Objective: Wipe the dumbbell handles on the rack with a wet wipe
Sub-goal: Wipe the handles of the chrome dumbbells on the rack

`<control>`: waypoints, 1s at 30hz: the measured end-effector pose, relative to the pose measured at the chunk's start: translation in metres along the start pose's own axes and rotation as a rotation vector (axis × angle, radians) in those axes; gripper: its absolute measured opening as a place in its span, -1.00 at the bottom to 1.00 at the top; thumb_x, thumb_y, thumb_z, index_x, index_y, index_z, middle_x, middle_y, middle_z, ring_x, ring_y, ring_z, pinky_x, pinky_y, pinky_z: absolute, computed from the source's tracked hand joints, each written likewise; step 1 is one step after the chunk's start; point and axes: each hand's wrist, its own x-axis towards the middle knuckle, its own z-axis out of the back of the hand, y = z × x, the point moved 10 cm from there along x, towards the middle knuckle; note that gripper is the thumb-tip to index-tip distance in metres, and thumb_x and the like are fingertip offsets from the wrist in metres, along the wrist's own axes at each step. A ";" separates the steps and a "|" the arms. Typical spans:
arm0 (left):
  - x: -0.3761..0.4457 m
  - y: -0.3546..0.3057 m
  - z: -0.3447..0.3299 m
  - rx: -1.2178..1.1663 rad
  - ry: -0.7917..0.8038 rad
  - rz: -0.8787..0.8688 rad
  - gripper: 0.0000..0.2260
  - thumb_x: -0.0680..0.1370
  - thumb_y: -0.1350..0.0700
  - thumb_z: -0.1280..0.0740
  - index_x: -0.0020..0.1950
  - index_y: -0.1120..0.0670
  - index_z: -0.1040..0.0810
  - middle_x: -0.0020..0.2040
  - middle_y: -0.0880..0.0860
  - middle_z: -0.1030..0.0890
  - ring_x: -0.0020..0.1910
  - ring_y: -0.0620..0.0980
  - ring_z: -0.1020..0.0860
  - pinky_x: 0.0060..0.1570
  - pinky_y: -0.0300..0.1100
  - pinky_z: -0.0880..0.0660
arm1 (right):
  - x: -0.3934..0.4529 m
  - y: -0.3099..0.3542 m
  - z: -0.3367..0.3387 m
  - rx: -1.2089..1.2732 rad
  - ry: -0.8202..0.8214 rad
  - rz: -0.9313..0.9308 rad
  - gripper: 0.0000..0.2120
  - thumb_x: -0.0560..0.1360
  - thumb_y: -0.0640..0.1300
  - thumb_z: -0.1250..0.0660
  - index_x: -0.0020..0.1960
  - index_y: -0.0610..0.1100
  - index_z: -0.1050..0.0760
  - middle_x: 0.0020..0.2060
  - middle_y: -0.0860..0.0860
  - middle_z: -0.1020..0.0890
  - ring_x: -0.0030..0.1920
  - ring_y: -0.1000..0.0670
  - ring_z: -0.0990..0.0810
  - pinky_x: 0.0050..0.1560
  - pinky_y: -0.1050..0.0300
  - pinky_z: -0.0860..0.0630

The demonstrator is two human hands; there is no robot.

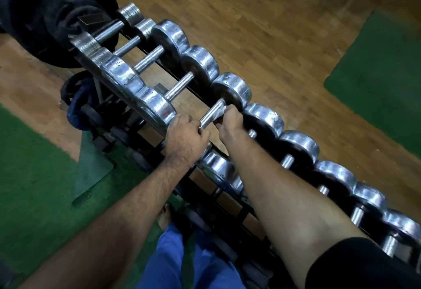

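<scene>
Right hand [230,120] grip pinching wet wipe [221,112] on dumbbell handle [210,114], left hand [185,135] gripping its end

Crumpled wipe [220,112] around chrome handle [210,113]

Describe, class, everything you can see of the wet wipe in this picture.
The wet wipe is a small, crumpled, whitish-grey wad, apparently thin cloth or paper. Only a little of it shows, bunched against the shiny metal dumbbell handle near its far end. The right hand holds it there, fingers curled over it and hiding most of it. The left hand grips the handle's near end and does not touch the wipe. Whether it is damp cannot be told.
</scene>
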 end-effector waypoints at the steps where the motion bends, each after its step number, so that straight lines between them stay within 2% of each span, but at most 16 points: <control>1: 0.000 0.000 -0.001 0.007 0.001 -0.008 -0.58 0.44 -0.07 -0.11 -0.09 0.16 -0.67 -0.07 0.09 -0.57 0.01 0.05 -0.47 0.07 0.02 -0.48 | 0.003 -0.001 0.002 0.055 -0.018 -0.025 -0.84 0.48 -0.28 -0.18 -0.21 -0.13 -0.48 -0.28 -0.04 -0.51 -0.26 -0.03 -0.49 -0.15 0.08 -0.47; 4: -0.002 0.000 -0.002 0.028 -0.014 -0.034 -0.61 0.45 -0.04 -0.13 -0.08 0.17 -0.65 -0.08 0.11 -0.56 0.01 0.07 -0.47 0.07 0.03 -0.47 | 0.005 -0.003 -0.001 0.105 -0.036 -0.040 -0.83 0.45 -0.33 -0.16 -0.17 -0.19 -0.52 -0.27 -0.05 -0.49 -0.27 -0.01 -0.47 -0.15 0.07 -0.45; 7: -0.002 0.000 -0.003 0.021 -0.023 -0.048 -0.62 0.44 -0.03 -0.14 -0.10 0.18 -0.65 -0.09 0.11 -0.55 0.00 0.08 -0.47 0.09 0.05 -0.46 | 0.002 -0.011 -0.013 0.063 0.006 -0.075 -0.73 0.45 -0.30 -0.15 0.00 -0.23 -0.59 -0.23 -0.06 -0.52 -0.26 0.00 -0.45 -0.11 0.07 -0.43; 9: -0.002 0.000 -0.002 0.010 -0.019 -0.052 -0.63 0.44 -0.03 -0.15 -0.09 0.17 -0.65 -0.08 0.11 -0.55 0.01 0.09 -0.47 0.10 0.06 -0.46 | -0.005 -0.017 -0.016 0.039 0.073 -0.115 -0.74 0.46 -0.32 -0.10 -0.12 -0.23 -0.58 -0.25 -0.10 -0.58 -0.26 -0.06 -0.51 -0.09 0.02 -0.50; 11: -0.003 0.000 -0.001 0.011 -0.011 -0.047 -0.64 0.45 -0.03 -0.15 -0.08 0.16 -0.64 -0.06 0.11 -0.55 0.02 0.08 -0.46 0.09 0.05 -0.46 | -0.007 -0.021 -0.012 0.062 0.107 -0.170 -0.75 0.46 -0.33 -0.07 -0.15 -0.27 -0.53 -0.17 -0.17 -0.62 -0.21 -0.11 -0.55 0.02 -0.07 -0.54; 13: -0.004 0.000 -0.001 0.012 -0.002 -0.053 -0.63 0.45 -0.04 -0.13 -0.08 0.15 -0.63 -0.07 0.09 -0.54 0.01 0.06 -0.45 0.07 0.04 -0.46 | -0.002 -0.017 -0.008 0.188 0.085 -0.199 -0.77 0.45 -0.28 -0.08 -0.07 -0.29 -0.50 0.03 -0.21 -0.63 -0.10 -0.13 -0.56 0.15 -0.08 -0.51; 16: -0.004 -0.001 -0.001 0.008 0.012 -0.066 -0.60 0.45 -0.06 -0.09 -0.07 0.15 -0.62 -0.06 0.08 -0.53 0.01 0.04 -0.44 0.08 0.02 -0.46 | 0.008 -0.006 -0.011 0.361 -0.006 -0.204 -0.80 0.49 -0.15 -0.12 -0.06 -0.23 -0.47 -0.02 -0.16 -0.57 -0.10 -0.10 -0.53 0.30 -0.02 -0.44; 18: -0.005 -0.001 0.001 0.008 0.011 -0.065 -0.59 0.45 -0.07 -0.08 -0.06 0.15 -0.62 -0.05 0.09 -0.53 0.02 0.04 -0.44 0.09 0.03 -0.46 | 0.010 -0.006 -0.014 0.365 -0.024 -0.218 -0.73 0.49 -0.05 -0.15 -0.03 -0.22 -0.50 -0.09 -0.12 -0.59 -0.10 -0.08 -0.55 0.25 0.07 -0.45; 20: -0.005 0.000 0.001 0.000 0.016 -0.059 -0.60 0.45 -0.06 -0.09 -0.05 0.14 -0.62 -0.04 0.08 -0.53 0.03 0.04 -0.44 0.10 0.03 -0.47 | 0.004 -0.014 -0.020 0.372 0.031 -0.265 -0.61 0.48 0.05 -0.16 0.05 -0.23 -0.53 -0.07 -0.11 -0.61 -0.06 -0.09 -0.56 0.16 0.09 -0.47; 23: -0.005 0.000 0.001 0.000 0.025 -0.055 -0.61 0.45 -0.05 -0.12 -0.04 0.15 -0.63 -0.03 0.09 -0.54 0.04 0.05 -0.45 0.10 0.02 -0.47 | -0.011 -0.031 -0.024 0.227 0.118 -0.336 -0.55 0.48 0.10 -0.13 0.10 -0.25 -0.49 -0.11 -0.15 -0.57 -0.12 -0.13 -0.53 -0.05 0.04 -0.49; 25: -0.005 0.001 0.002 0.005 0.036 -0.055 -0.62 0.45 -0.05 -0.13 -0.05 0.15 -0.63 -0.03 0.10 -0.54 0.04 0.05 -0.45 0.10 0.01 -0.47 | -0.021 -0.038 -0.027 0.132 0.141 -0.386 -0.50 0.46 0.14 -0.12 0.12 -0.26 -0.49 -0.10 -0.15 -0.56 -0.14 -0.14 -0.55 -0.09 0.05 -0.51; 27: -0.005 0.000 0.004 0.006 0.044 -0.068 -0.60 0.46 -0.07 -0.10 -0.04 0.14 -0.63 -0.02 0.10 -0.55 0.04 0.04 -0.46 0.10 0.01 -0.47 | -0.022 -0.035 -0.024 0.057 0.122 -0.398 -0.43 0.43 0.17 -0.14 0.15 -0.27 -0.53 0.00 -0.16 -0.60 -0.07 -0.15 -0.58 -0.01 0.03 -0.55; 29: -0.005 0.000 0.006 -0.009 0.049 -0.087 -0.55 0.47 -0.10 -0.07 0.02 0.13 -0.63 0.00 0.10 -0.55 0.06 0.04 -0.46 0.11 0.00 -0.47 | -0.017 -0.028 -0.020 0.158 0.058 -0.389 -0.46 0.43 0.16 -0.15 0.15 -0.24 -0.53 0.04 -0.13 -0.61 0.02 -0.14 -0.57 0.16 0.03 -0.51; 30: -0.005 0.000 0.006 -0.024 0.056 -0.094 -0.54 0.48 -0.10 -0.06 0.05 0.13 -0.63 0.02 0.10 -0.55 0.07 0.04 -0.46 0.12 0.00 -0.47 | -0.015 -0.025 -0.021 0.228 0.041 -0.384 -0.49 0.43 0.15 -0.15 0.13 -0.22 -0.54 0.02 -0.12 -0.61 0.01 -0.13 -0.57 0.19 0.02 -0.48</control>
